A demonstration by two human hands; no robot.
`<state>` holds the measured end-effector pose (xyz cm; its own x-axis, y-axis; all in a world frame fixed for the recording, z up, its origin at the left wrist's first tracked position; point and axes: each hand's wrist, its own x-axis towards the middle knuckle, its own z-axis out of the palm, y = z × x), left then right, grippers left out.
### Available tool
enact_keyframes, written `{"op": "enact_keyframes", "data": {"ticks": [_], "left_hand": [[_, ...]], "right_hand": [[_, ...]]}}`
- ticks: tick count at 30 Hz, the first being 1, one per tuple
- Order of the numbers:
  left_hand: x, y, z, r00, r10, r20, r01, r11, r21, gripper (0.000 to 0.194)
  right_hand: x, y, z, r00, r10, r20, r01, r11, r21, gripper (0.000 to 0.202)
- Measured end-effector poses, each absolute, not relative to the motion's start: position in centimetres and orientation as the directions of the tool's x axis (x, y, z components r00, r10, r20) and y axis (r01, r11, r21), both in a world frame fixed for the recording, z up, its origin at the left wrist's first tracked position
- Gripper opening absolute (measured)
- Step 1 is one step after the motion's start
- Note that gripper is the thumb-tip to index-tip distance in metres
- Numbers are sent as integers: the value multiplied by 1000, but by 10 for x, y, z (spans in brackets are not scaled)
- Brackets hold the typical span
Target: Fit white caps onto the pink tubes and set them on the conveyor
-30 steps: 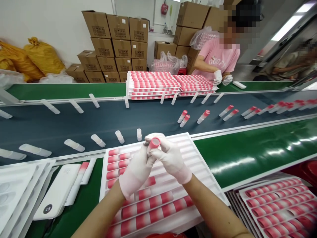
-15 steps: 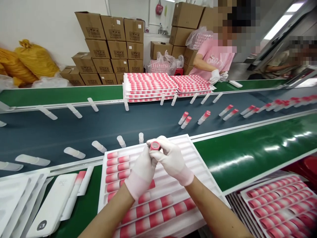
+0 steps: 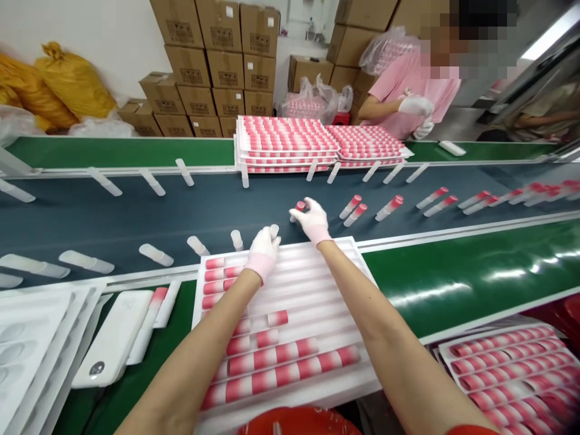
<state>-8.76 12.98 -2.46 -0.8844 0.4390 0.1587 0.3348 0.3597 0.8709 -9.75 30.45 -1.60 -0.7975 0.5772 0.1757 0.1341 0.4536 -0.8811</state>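
My left hand (image 3: 263, 252), in a white glove, reaches to the near edge of the blue belt. Its fingers are closed around a white tube (image 3: 274, 230), whose top shows above them. My right hand (image 3: 315, 221), also gloved, is over the belt with thumb and fingers spread beside an upright pink-topped white tube (image 3: 298, 208). The thumb overlaps this tube's front; whether it touches I cannot tell. Below both hands lies a white ridged tray (image 3: 317, 272), with pink-and-white tube pieces (image 3: 276, 376) in rows at its left and front.
Along the blue belt (image 3: 136, 220) stand several white tubes and, to the right, several pink-topped ones. Stacked filled trays (image 3: 287, 142) sit across the belt near a co-worker in pink. A white power bank (image 3: 113, 338) and stacked trays lie left; another filled tray (image 3: 512, 374) lies right.
My hands have parted from the pink piece they held together. A pink-topped tube now stands on the belt by my right hand. My left hand has moved to a white tube.
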Motion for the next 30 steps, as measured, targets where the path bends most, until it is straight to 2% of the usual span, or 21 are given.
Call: {"op": "enact_keyframes", "data": {"ticks": [1,2,3,4,5,6,7,8,9,11,13,14,15,17,19,21,23,26,28,30], "left_hand": [[-83,123,-20,-896,411,167,328,358,875,8],[-77,114,-14,-909,378,177,320,359,877,8],[-70,104,-7,-918,348,192,317,347,883,11],[-62,93,1,-919,333,211,321,321,891,16],[-54,82,9,-918,320,235,330,284,901,20],[-46,71,16,-914,313,258,337,233,912,21],[-38,61,22,-909,314,273,339,179,924,22],[-30,52,25,-907,324,270,324,125,938,21],[-23,44,25,-908,341,244,287,82,954,21],[-8,33,20,-916,378,133,165,54,985,21],[4,30,9,-918,397,-20,17,89,996,21],[9,31,4,-910,404,-95,-52,116,992,22],[14,34,-1,-897,413,-157,-109,137,985,24],[22,42,-5,-856,458,-242,-186,163,969,29],[28,51,-2,-806,527,-267,-203,178,963,30],[31,57,7,-772,582,-255,-175,191,966,32],[31,59,18,-764,606,-223,-110,218,970,36],[28,56,33,-743,639,-198,-37,256,966,41],[27,54,38,-689,693,-211,-50,245,968,45],[27,54,40,-639,740,-211,-75,213,974,50]], "right_hand": [[-80,301,-16,-796,569,206,122,485,-866,46],[-60,294,-15,-827,504,248,76,538,-839,44],[-37,285,-15,-881,368,298,-14,609,-793,39],[-14,274,-15,-937,132,323,-156,671,-725,33],[9,262,-16,-945,-158,286,-313,692,-651,30],[30,249,-17,-899,-384,210,-431,696,-574,30],[48,238,-19,-847,-518,122,-501,700,-508,30],[62,229,-22,-808,-588,40,-541,712,-449,30],[73,223,-25,-796,-605,-14,-549,732,-402,28],[82,221,-30,-820,-572,-33,-513,759,-402,18],[80,228,-30,-882,-468,62,-420,719,-554,11],[77,232,-27,-923,-362,131,-352,656,-668,12],[73,237,-21,-959,-216,185,-277,554,-785,18],[66,242,-7,-979,80,190,-162,270,-949,35],[60,241,8,-968,223,116,-119,-1,-993,44],[58,237,17,-975,211,67,-103,-164,-981,44],[57,235,20,-986,161,50,-87,-234,-968,42],[58,238,23,-975,211,63,-118,-261,-958,41],[58,242,26,-961,263,90,-161,-263,-951,41],[58,246,30,-965,244,99,-165,-268,-949,42]]}}
